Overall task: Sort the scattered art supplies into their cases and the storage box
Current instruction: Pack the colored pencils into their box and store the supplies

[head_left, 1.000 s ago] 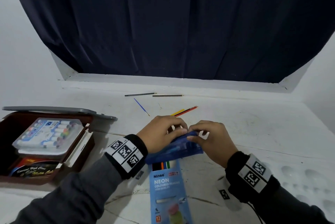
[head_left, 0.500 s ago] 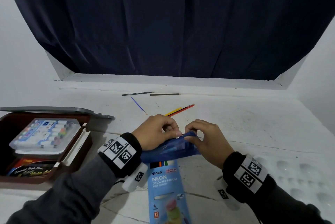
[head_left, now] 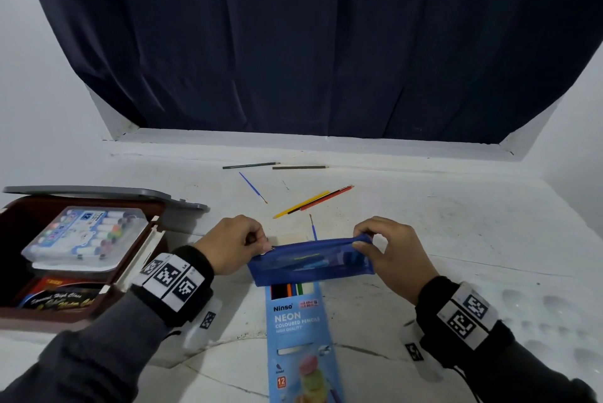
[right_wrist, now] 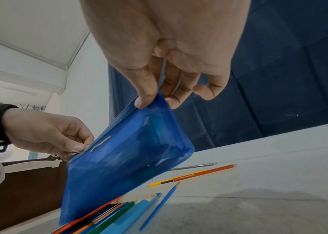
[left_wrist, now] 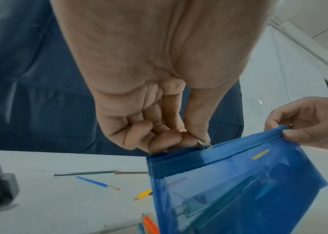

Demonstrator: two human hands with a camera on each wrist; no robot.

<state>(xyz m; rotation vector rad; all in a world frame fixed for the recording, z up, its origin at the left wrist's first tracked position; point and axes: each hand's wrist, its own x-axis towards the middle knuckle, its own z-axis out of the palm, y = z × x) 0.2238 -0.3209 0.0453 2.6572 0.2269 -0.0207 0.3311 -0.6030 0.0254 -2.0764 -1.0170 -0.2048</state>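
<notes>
Left hand: the left hand (head_left: pixel 230 244) has its fingers curled, thumb and forefinger pinching the metal zipper pull (left_wrist: pixel 203 144) at the left end of the blue pouch (head_left: pixel 311 262).
Right hand: the right hand (head_left: pixel 391 255) pinches the right top corner of the blue pouch between thumb and forefinger; the other fingers hang loosely curled behind it.
Blue pouch: translucent blue, held up off the table (head_left: pixel 424 223) between both hands, long edge level, with its lower edge over the top of the pencil pack (head_left: pixel 298 337). Dim shapes show through its wall; what they are cannot be told.
Pencil pack: a light blue box marked "Ninso Neon Coloured Pencils" lies flat on the table near the person, with coloured pencil ends showing at its far end, under the pouch.
Loose supplies: a yellow pencil (head_left: pixel 301 205) and a red pencil (head_left: pixel 328 197) lie side by side beyond the pouch; a blue brush (head_left: pixel 253 188) lies farther left, a second blue brush (head_left: pixel 313 228) just behind the pouch, and two dark pencils (head_left: pixel 251 165) near the far edge.
Storage box: the brown storage box (head_left: pixel 19 311) sits at the left with its grey lid (head_left: pixel 98 193) open, holding a clear marker case (head_left: pixel 85 236) on top of a dark printed pack (head_left: pixel 58 296).
Backdrop: a dark blue curtain (head_left: pixel 310 43) hangs behind the table.
</notes>
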